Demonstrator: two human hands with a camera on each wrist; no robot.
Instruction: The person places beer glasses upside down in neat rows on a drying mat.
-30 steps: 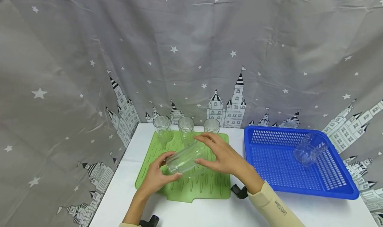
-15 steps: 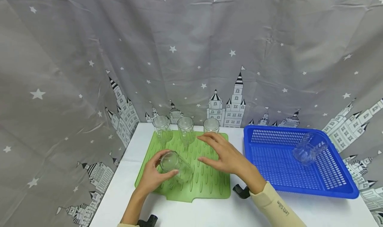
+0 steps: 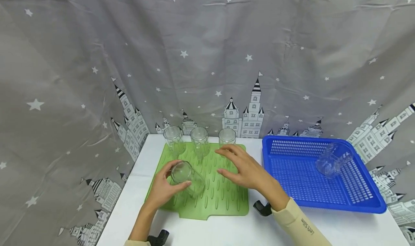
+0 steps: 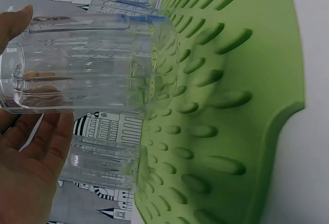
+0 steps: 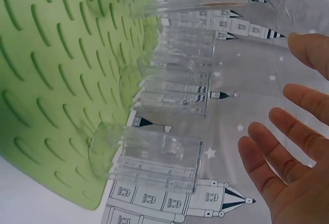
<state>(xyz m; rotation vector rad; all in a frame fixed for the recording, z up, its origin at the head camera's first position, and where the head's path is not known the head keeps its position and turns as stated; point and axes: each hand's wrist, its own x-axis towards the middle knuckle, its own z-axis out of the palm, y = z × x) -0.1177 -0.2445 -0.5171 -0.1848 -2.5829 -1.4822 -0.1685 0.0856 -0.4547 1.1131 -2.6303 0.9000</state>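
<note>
My left hand (image 3: 163,186) holds a clear glass mug (image 3: 192,181) near its upturned base, thumb on one side and fingers on the other. The mug stands bottom up, its mouth at the green drying mat (image 3: 223,202); whether the rim fully touches cannot be told. In the left wrist view the same mug (image 4: 87,64) lies between thumb and fingers. My right hand (image 3: 241,170) hovers over the mat's right side, fingers spread and holding nothing. Behind it stands an upturned glass (image 3: 227,136), partly hidden by the fingers.
Two more upturned glasses, a left one (image 3: 175,141) and a middle one (image 3: 200,141), stand along the mat's back edge. A blue plastic basket (image 3: 291,199) at the right contains another glass mug (image 3: 330,163), lying tilted. A grey patterned curtain (image 3: 207,76) hangs behind the white table (image 3: 227,231).
The mug was held slanted between both hands. It has been turned mouth down onto or close to the mat by my left hand, while the right hand has let go and drawn slightly away.
</note>
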